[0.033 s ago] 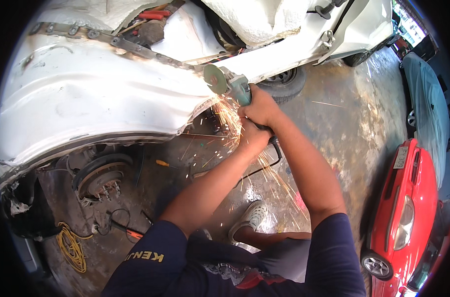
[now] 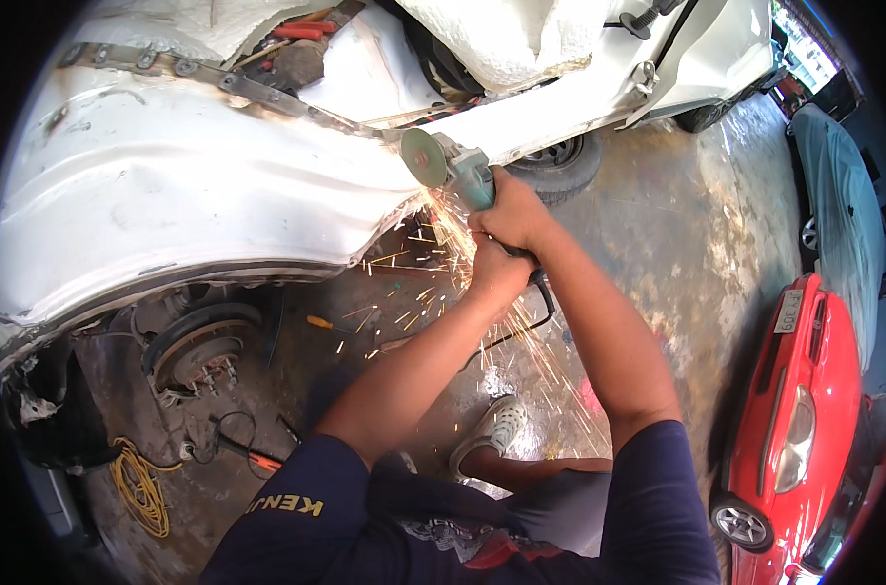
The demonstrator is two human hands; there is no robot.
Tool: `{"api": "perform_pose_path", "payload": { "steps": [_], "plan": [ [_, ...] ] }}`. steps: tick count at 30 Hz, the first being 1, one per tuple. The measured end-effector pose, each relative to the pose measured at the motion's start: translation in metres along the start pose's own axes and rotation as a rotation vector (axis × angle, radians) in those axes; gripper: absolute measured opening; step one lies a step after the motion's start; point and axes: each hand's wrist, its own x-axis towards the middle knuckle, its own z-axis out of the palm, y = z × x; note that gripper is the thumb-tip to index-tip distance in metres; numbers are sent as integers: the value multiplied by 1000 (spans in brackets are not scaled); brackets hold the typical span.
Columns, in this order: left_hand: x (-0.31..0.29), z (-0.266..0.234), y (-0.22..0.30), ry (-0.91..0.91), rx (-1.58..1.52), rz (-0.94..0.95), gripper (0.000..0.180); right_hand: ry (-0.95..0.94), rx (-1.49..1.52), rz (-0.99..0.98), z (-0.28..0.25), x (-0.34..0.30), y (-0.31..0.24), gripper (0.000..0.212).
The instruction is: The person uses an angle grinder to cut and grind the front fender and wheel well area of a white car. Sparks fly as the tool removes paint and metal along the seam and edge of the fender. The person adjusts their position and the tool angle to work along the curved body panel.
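A green angle grinder with a round disc is in both my hands. My right hand wraps round its body, just behind the metal head. Lower down, my left hand is closed round the rear part of the grinder; some of its fingers are hidden. The disc is at the edge of the white car body panel, beside the wheel arch. Orange sparks spray downward from there, past my left forearm. A black cord hangs from the tool's back end.
Below the arch is a bare brake disc hub. Coiled yellow cord and an orange-handled screwdriver lie on the floor. A loose tyre lies under the sill. On the right stand a red car and a covered car.
The sparks are spread differently, with more short streaks below the panel edge. My hands and the grinder show hardly any movement.
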Motion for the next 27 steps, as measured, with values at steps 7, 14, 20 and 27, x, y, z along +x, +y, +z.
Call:
{"api": "perform_pose_path", "payload": {
  "steps": [7,14,20,27],
  "plan": [
    [0,-6,-2,-52,-35,-19,51,-2,16,9,5,-1,0,81],
    [-7,-14,-7,-56,-8,12,61,20,24,-19,10,8,1,92],
    [-5,-16,-19,-11,81,119,71,17,76,-41,15,4,9,84],
    [-4,-2,-19,-70,5,-25,69,-1,-43,25,6,-15,4,88]
  ]
}}
